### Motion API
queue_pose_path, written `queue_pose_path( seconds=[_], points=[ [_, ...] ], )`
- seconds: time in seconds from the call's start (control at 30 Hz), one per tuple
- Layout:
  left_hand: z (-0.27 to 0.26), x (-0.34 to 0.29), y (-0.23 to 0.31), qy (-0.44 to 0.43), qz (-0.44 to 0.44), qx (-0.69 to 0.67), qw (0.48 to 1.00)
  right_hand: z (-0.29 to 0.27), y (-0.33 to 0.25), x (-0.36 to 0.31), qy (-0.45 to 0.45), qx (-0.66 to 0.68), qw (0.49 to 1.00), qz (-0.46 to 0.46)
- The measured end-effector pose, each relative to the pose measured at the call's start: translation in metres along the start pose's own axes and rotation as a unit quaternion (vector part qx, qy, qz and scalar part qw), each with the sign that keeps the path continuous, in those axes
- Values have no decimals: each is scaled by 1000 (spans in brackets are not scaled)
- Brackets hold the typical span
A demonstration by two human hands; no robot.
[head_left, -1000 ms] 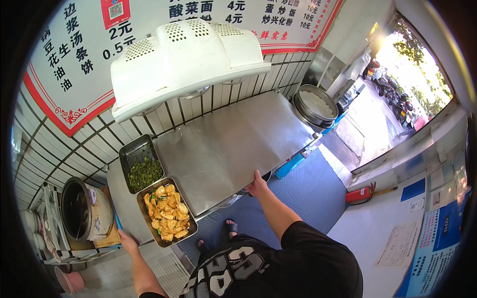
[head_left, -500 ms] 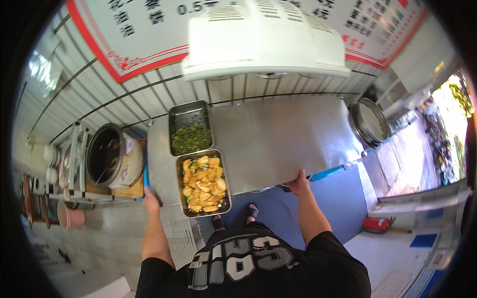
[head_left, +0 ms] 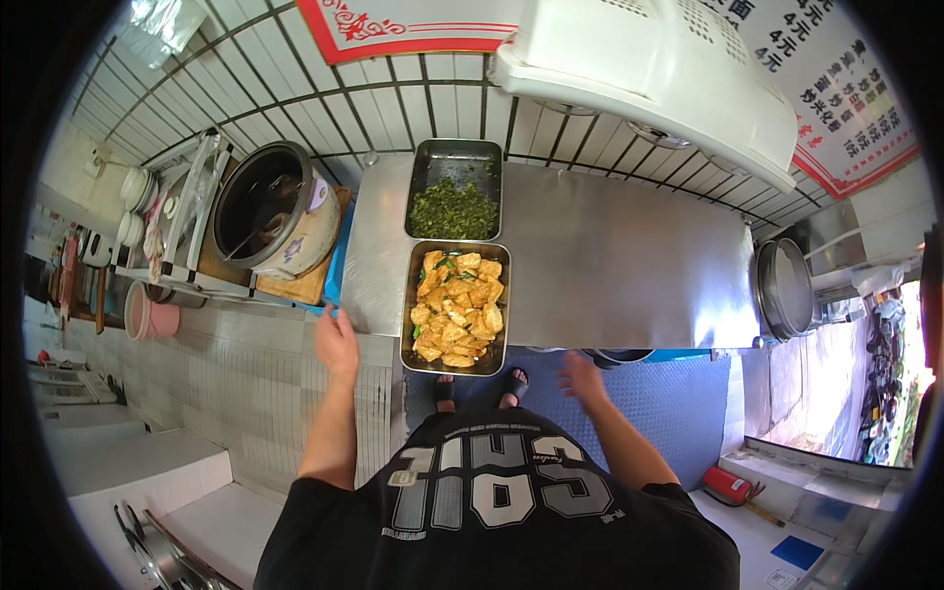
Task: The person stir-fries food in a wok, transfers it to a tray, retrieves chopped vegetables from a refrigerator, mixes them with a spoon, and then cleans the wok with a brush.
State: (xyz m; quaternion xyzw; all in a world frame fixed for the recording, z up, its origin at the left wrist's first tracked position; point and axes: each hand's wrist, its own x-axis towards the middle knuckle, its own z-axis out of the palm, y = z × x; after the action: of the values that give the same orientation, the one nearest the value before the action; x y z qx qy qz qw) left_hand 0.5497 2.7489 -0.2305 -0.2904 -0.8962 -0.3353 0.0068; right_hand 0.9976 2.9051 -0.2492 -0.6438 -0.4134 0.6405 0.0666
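Observation:
In front of me stands a steel-topped table. Near its left end, a deep metal tray of golden fried chunks, perhaps tofu, with green bits, sits at the front edge. A second metal tray behind it holds chopped greens. My left hand is by the table's front left corner, its fingers loosely extended; whether they touch the edge I cannot tell. My right hand, slightly blurred, is just off the front edge, right of the trays, with fingers apart and nothing in them.
A large pot with dark liquid and a ladle-like handle stands on a board at left. Round metal pans are at the right end. A white range hood hangs above. A fire extinguisher lies low at right.
My right hand has come off the table's front edge, and my left hand has loosened at the left corner. The view has turned left, so the table and trays appear further right and higher.

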Motion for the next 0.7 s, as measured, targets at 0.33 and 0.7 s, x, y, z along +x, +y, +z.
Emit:
queue_pose_path(
  seconds=[0.33, 0.7],
  points=[
    [1, -98, 29, -364, -223, -347, 835, 111, -60, -28, -87, -206, 959, -172],
    [9, -65, 46, -361, -283, -393, 797, 115, -46, 32, 10, -292, 870, -396]
  ],
)
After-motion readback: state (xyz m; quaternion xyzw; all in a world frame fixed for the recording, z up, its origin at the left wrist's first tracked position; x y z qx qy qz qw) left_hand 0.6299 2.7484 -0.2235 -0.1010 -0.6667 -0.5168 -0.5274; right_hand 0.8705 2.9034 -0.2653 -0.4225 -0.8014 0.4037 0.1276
